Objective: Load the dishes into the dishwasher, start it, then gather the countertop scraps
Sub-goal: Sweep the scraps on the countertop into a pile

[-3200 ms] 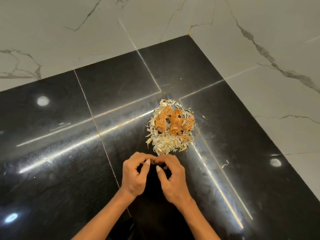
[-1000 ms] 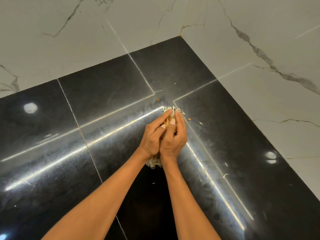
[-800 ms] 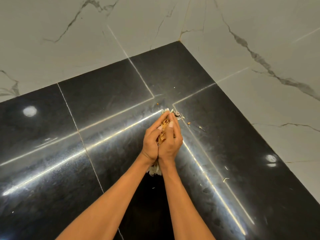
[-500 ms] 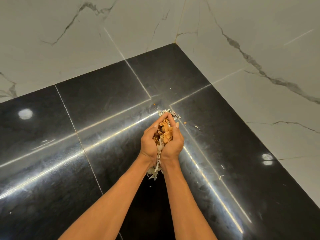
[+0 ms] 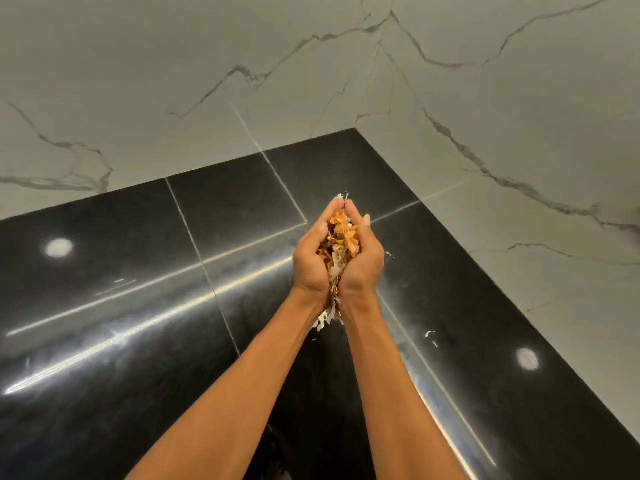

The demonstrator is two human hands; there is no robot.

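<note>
Orange and pale vegetable scraps (image 5: 341, 240) fill the hollow between my two palms, held above the black countertop (image 5: 138, 341). My left hand (image 5: 310, 261) and my right hand (image 5: 363, 261) press together edge to edge, cupped around the heap. Pale shreds poke out past the fingertips and hang down between my wrists (image 5: 327, 317). A few stray bits (image 5: 429, 336) lie on the counter to the right of my right forearm, and one sits near my right hand (image 5: 389, 254).
The glossy black counter runs into a corner of white marble-veined wall (image 5: 356, 124) at the back and right. Ceiling lights reflect as bright spots and streaks on the stone. No dishes or containers are in view.
Both hands scooped the scrap pile off the counter and have lifted it up, cupped together. The view has tilted up, showing more wall.
</note>
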